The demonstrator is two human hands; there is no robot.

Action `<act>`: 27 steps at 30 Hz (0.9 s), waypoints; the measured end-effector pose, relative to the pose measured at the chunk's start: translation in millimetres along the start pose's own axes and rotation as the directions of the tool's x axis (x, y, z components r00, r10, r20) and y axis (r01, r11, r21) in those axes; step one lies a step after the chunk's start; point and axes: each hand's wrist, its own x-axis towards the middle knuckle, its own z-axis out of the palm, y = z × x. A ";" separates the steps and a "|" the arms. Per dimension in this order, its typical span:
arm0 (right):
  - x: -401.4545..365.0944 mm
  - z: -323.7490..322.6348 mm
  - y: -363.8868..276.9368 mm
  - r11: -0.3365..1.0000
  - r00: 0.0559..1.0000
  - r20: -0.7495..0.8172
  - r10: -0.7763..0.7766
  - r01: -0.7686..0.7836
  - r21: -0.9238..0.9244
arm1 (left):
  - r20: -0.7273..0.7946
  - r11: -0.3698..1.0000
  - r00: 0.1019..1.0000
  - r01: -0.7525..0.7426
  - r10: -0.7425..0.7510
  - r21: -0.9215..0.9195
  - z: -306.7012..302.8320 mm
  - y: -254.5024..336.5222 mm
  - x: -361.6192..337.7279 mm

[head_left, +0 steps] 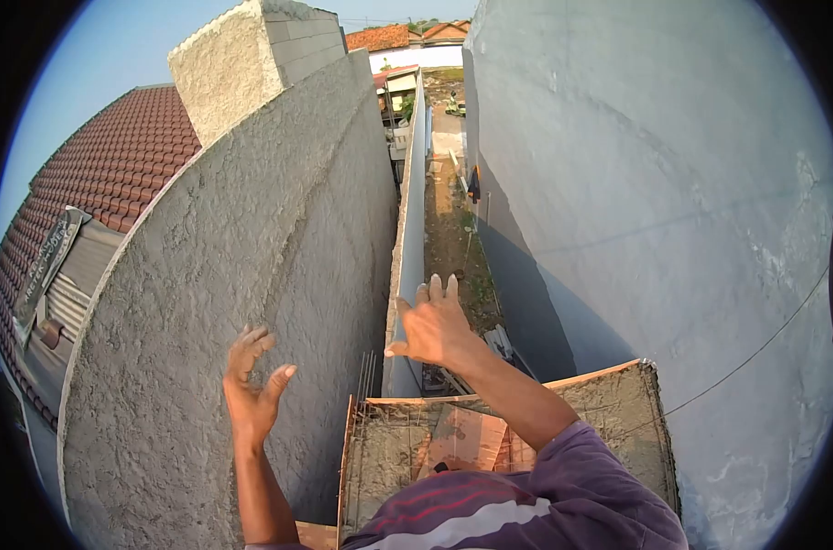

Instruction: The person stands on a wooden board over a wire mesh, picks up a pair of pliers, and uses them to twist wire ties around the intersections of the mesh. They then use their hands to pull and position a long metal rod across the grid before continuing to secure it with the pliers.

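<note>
Both hands are raised in front of me. My left hand is held up near the rough grey rendered wall, its fingers curved and apart from the thumb, with nothing between them. My right hand reaches forward over the narrow gap, palm down with the fingers spread, and holds nothing. Behind it in view runs the thin top edge of a lower wall. Whether either hand touches a wall cannot be made out. Below my arms is a cement-covered platform with a wooden edge.
A tall smooth grey wall rises on the right, with a thin cable across it. Thin rods stand at the platform's left corner. Far below lies a narrow dirt passage. A red tiled roof is at left.
</note>
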 end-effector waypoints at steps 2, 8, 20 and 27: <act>-5.1 12.8 -0.2 0.569 0.882 -0.370 -0.290 0.470 0.674 | 0.013 0.973 0.998 0.066 -0.065 -0.220 21.0 -4.2 -2.5; -2.2 66.7 -50.0 -0.277 0.895 -0.376 -0.237 0.309 0.910 | 0.183 0.920 0.935 -0.339 0.305 0.195 78.9 22.1 -20.4; -31.4 41.8 -107.5 -0.385 0.799 -0.542 -0.259 0.429 0.817 | 0.387 0.851 0.806 -0.517 0.448 0.093 77.7 48.9 -14.7; -44.4 45.8 -121.0 -0.238 0.773 -0.609 -0.179 0.567 0.789 | 0.544 0.816 0.698 -0.576 0.466 0.040 65.6 40.0 -19.2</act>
